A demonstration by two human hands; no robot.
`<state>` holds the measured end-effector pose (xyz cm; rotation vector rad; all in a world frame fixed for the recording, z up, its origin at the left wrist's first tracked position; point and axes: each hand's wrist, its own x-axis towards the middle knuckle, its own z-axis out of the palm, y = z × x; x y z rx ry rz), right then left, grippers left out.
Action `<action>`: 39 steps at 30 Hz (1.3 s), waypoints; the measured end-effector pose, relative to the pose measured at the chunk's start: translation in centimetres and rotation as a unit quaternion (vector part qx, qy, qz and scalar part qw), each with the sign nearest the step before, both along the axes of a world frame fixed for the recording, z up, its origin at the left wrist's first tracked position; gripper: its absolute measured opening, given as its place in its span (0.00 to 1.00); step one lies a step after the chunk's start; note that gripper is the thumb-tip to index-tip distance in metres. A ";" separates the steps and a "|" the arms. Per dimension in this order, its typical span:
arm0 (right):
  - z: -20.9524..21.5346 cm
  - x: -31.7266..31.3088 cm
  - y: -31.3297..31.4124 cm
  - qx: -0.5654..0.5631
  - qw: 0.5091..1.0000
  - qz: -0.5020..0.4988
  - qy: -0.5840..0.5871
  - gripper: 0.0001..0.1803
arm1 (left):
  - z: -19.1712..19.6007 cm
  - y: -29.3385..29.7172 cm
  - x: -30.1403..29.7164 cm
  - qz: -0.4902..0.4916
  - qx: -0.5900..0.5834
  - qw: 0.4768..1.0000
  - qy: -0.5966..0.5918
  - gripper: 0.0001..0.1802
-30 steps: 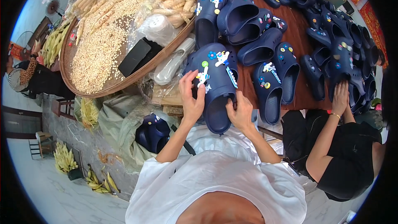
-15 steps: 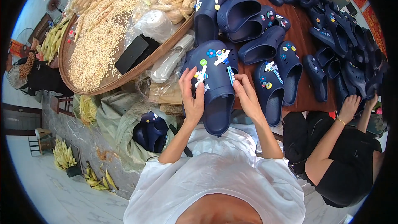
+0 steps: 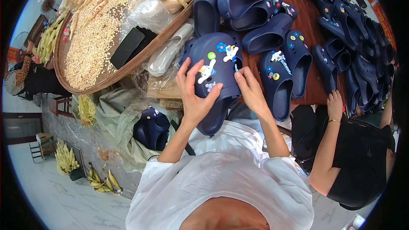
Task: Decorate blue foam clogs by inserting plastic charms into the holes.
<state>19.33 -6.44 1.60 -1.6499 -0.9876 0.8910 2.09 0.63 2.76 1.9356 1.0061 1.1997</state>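
Note:
A navy blue clog (image 3: 213, 61) with its toe away from me is between my hands, tilted, its heel toward my lap. On its upper sit a blue flower charm (image 3: 221, 47), a green round charm (image 3: 211, 55) and white cartoon-figure charms. My left hand (image 3: 194, 93) grips the left side, thumb across the upper and fingers spread along the edge. My right hand (image 3: 252, 88) holds the right side, its thumb and finger at a thin blue charm (image 3: 236, 66) seen nearly edge-on. Exactly how its fingertips meet that charm is hidden.
More navy clogs (image 3: 277, 89) cover the brown table (image 3: 307, 30). A wide woven tray (image 3: 140, 55) of corn kernels, with a black phone (image 3: 128, 47), stands at left. A co-worker's hand (image 3: 335, 104) touches a clog at right. A sack (image 3: 117, 119) holds more clogs.
The clog has rolled and tilted in my hands, so the blue strip charm now shows nearly edge-on. My left thumb lies farther across the upper. The co-worker's hand has moved left.

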 end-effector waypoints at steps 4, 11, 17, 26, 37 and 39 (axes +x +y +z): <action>-0.5 -0.4 0.3 0.016 0.998 -0.004 -0.068 0.16 | -1.6 0.0 -0.5 0.018 -0.003 1.000 -0.002 0.35; -1.4 0.5 0.7 0.038 0.992 0.018 -0.122 0.14 | -1.6 -0.3 0.2 0.028 0.001 1.000 0.008 0.36; -1.6 0.9 1.0 0.046 0.989 0.046 -0.133 0.14 | -1.8 -0.3 0.1 0.036 0.020 0.999 0.023 0.36; -4.5 1.5 1.4 -0.011 0.996 0.033 0.084 0.15 | -2.8 0.1 0.2 0.013 -0.036 0.998 -0.048 0.35; -3.8 0.4 0.6 0.068 0.997 -0.016 -0.020 0.13 | -1.9 -0.2 0.2 0.010 -0.033 0.999 -0.024 0.32; -2.5 0.5 0.8 0.051 0.998 -0.020 -0.040 0.12 | -1.7 -0.2 0.0 0.018 -0.005 1.000 0.017 0.32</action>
